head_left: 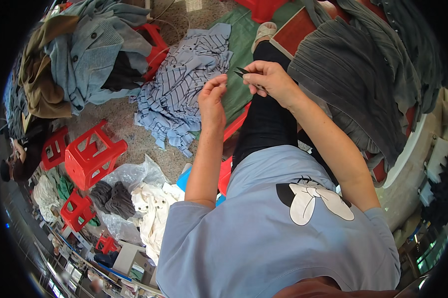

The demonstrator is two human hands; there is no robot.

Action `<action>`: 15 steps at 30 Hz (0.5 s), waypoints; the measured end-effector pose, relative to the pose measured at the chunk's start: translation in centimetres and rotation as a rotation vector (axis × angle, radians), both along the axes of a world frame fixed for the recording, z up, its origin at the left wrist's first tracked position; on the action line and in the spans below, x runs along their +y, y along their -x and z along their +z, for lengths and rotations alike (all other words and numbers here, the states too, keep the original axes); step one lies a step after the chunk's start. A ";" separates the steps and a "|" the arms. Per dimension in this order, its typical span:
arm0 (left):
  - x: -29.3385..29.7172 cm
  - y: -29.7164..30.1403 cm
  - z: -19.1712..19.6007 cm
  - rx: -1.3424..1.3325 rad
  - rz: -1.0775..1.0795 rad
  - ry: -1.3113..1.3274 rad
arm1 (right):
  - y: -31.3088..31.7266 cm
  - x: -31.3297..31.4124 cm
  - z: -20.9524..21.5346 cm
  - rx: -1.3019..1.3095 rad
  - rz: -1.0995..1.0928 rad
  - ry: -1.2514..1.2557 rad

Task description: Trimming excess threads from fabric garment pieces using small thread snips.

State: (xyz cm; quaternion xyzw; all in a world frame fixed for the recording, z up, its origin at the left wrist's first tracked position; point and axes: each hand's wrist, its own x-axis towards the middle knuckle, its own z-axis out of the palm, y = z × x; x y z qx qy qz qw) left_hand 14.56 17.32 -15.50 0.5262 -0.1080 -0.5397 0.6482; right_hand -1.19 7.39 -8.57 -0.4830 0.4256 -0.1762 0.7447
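Black, pointed snips (pixel 239 72) sit in the right hand (pixel 269 83), pinched between thumb and fingers, with the blades pointing toward the left hand. The left hand (pixel 213 101) is raised just beside them, slightly apart from the tips, its fingers curled and its thumb drawn in near the index finger; I cannot tell whether it pinches anything. Both hands are held up above the lap, over the dark trousers (pixel 266 124) and a green sheet (pixel 241 37).

Beyond the left hand, blue shirts (pixel 184 82) with dark stripes lie in a loose heap over the left edge of the green sheet, spilling onto the speckled floor (pixel 134 116). Past the right forearm, dark grey pleated garments (pixel 345 74) cover most of a red board (pixel 289 36), whose surface shows at the corner nearest the sandal (pixel 265 31).

At the upper left, a grey-blue knit cardigan (pixel 92 49) with large buttons drapes over a red seat (pixel 157 49), brown cloth (pixel 43 74) at its outer side. Below, a red stool (pixel 92 154) stands near a clear plastic bag (pixel 142 171); dark grey cloth (pixel 112 198) and white garments (pixel 154 208) lie on the bag.
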 end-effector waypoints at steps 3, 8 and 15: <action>0.2 0.3 0.6 0.078 -0.062 0.050 | 0.4 -0.2 -0.3 -0.084 -0.001 -0.104; 0.2 1.1 2.2 0.178 -0.059 0.074 | 0.2 0.0 0.2 -0.120 -0.002 -0.095; 0.3 0.9 2.4 0.348 -0.091 0.131 | 0.3 0.0 -0.4 -0.118 0.024 -0.125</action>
